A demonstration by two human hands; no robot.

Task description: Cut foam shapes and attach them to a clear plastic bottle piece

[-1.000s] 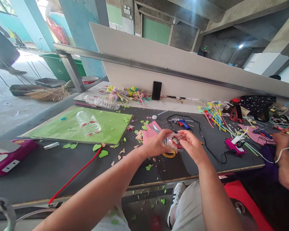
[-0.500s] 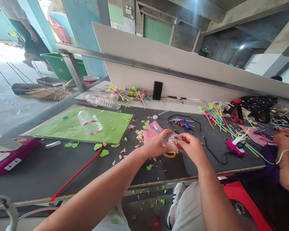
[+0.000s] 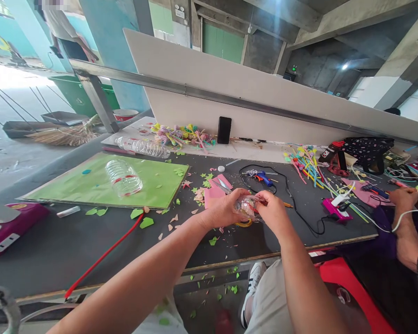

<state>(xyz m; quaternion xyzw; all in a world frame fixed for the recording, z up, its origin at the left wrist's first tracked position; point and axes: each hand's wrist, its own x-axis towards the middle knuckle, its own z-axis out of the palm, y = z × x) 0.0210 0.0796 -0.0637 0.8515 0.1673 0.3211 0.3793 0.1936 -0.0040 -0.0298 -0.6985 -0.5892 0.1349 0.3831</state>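
Between my hands is a clear plastic bottle piece (image 3: 246, 207) with red marks on it, held just above the table's front part. My left hand (image 3: 226, 208) wraps round its left side. At its right edge, the fingers of my right hand (image 3: 271, 209) pinch the plastic. Under the bottle piece, the yellow handle of a pair of scissors (image 3: 244, 223) shows; the blades lie over pink paper (image 3: 214, 192). Small green and pink paper scraps (image 3: 204, 188) are scattered left of my hands. Behind them lies a blue glue gun (image 3: 264, 178) with a black cord.
A cut bottle (image 3: 123, 178) lies on a green sheet (image 3: 160, 185) at left, with another clear bottle (image 3: 142, 147) behind. A black phone (image 3: 224, 130) leans on the white board. At right are a pink power strip (image 3: 337, 209) and a co-worker's hands (image 3: 404, 199).
The bottle piece has turned slightly in my hands, and my right fingers have shifted along its edge. The view has swung a little. At far left, a walking person has changed position.
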